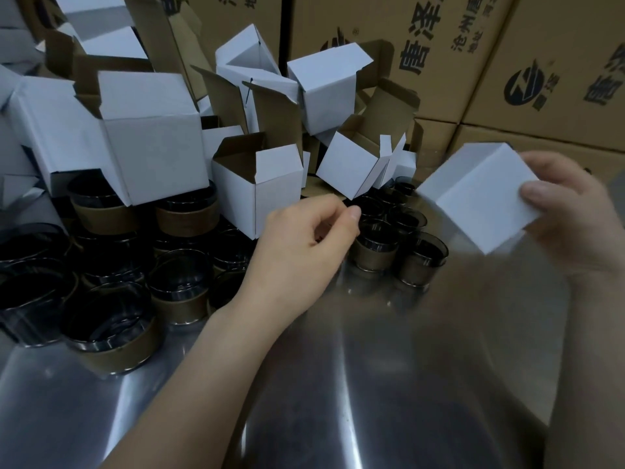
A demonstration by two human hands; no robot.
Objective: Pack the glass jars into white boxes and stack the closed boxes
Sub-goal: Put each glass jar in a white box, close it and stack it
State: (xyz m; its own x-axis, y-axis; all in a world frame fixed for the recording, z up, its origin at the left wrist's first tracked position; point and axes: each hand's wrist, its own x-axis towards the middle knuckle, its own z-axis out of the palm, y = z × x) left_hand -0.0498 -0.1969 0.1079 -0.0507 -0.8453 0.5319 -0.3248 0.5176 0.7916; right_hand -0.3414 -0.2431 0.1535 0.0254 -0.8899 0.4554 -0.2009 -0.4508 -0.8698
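My right hand (571, 214) grips a closed white box (473, 194), tilted in the air above the right side of the steel table (338, 384). My left hand (304, 245) hovers at the centre with its fingers loosely curled and holds nothing. Just beyond its fingertips stand dark glass jars with brown paper bands (372, 255), and several more jars (111, 330) crowd the left. Behind the jars lies a heap of open white boxes (260, 191), some upright with flaps up, others tipped over.
Large brown shipping cartons with printed characters (456, 55) form a wall at the back and right. More folded white boxes (101, 25) pile up at the far left. The near part of the steel table is bare metal.
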